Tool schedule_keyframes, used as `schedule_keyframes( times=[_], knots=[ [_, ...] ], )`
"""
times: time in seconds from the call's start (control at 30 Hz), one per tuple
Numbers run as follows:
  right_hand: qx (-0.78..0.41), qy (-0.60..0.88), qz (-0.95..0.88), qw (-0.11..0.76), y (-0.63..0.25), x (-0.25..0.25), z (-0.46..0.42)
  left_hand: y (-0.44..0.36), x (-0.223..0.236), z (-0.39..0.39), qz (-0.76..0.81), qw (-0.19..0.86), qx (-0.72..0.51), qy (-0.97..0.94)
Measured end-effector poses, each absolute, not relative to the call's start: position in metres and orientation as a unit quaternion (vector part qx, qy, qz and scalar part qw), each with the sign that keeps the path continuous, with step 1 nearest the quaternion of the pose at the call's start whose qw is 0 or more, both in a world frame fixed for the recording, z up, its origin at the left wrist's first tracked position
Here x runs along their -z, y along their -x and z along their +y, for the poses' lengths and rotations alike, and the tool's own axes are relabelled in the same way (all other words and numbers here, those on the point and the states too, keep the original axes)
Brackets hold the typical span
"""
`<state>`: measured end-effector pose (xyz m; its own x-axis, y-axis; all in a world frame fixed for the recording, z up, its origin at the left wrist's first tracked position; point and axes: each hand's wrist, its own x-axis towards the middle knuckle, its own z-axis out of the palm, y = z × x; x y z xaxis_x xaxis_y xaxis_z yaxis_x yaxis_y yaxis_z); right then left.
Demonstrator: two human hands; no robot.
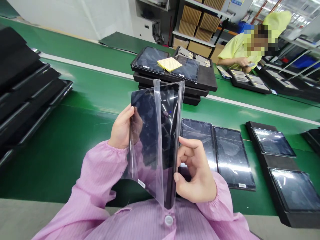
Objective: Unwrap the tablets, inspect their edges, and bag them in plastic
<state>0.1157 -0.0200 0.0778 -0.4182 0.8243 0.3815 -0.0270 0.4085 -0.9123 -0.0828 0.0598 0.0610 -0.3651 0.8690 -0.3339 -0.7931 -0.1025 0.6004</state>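
Note:
Between my hands a dark glossy tablet screen (150, 133) stands tilted above the bench edge, wrapped in a clear plastic sleeve with a loose fold down its face. A small white label sits low on it. My left hand (123, 128) grips its left edge, thumb in front and the other fingers behind. At the right edge, my right hand (193, 170) pinches the sleeve and screen side with thumb and fingers. Just right of that hand, two similar wrapped screens (233, 156) lie flat on the green bench, one partly hidden by the hand.
Black foam trays (270, 160) with screens stand at right. A tray stack (172, 81) ahead carries screens and a yellow dotted sheet (170, 64). More black trays (27, 96) are piled at left. A co-worker in yellow (235, 50) handles small parts across the green bench (82, 133).

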Motion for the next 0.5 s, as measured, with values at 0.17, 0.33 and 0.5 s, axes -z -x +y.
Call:
schedule_keyframes(
  times=[0.17,0.33,0.5],
  knots=[
    [-0.472,0.284,-0.697,0.458,-0.1161,-0.0791,-0.0227,0.0842,-0.0585,0.0582,0.387,0.56,-0.731,-0.054],
    [-0.488,0.278,-0.685,0.464,-0.116,-0.0781,-0.0248,0.0816,-0.0586,0.0576,0.393,0.565,-0.724,-0.045],
    [-0.503,0.272,-0.672,0.47,-0.1152,-0.0773,-0.0258,0.0805,-0.0523,0.0585,0.398,0.57,-0.716,-0.063]
  ],
)
